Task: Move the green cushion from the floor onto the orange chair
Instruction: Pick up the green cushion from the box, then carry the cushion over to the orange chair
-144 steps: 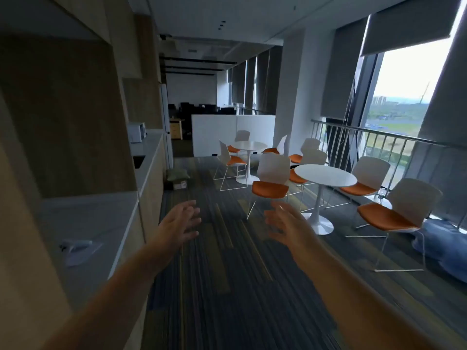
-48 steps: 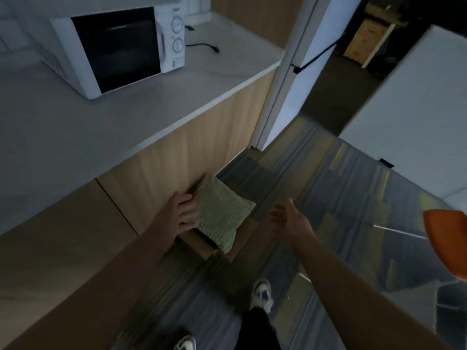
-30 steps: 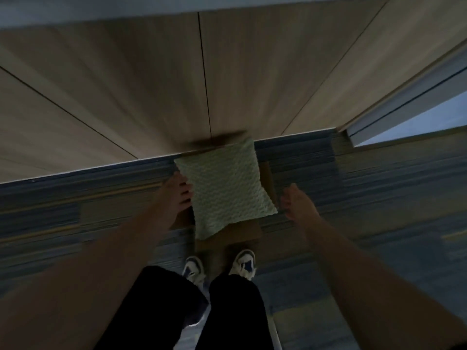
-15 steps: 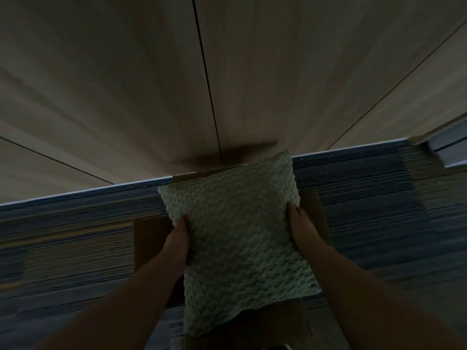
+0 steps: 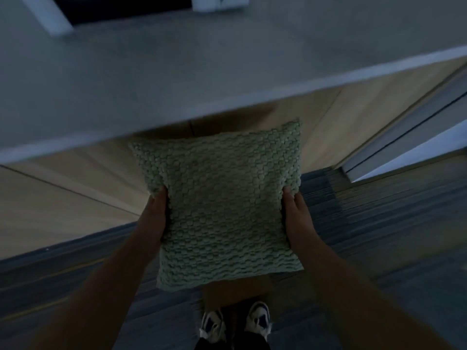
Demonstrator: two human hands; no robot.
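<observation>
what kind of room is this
Probably an office pantry or kitchenette: a long grey countertop over wood cabinet fronts, a white appliance on it, and striped carpet tiles.

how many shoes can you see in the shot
2, side by side at the bottom edge below the green cushion: the left shoe and the right shoe, both partly cut off.

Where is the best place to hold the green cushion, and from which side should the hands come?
Probably at the two side edges of the green cushion, one from each side, as the left hand and right hand grip now: it is square, soft and wide.
</observation>
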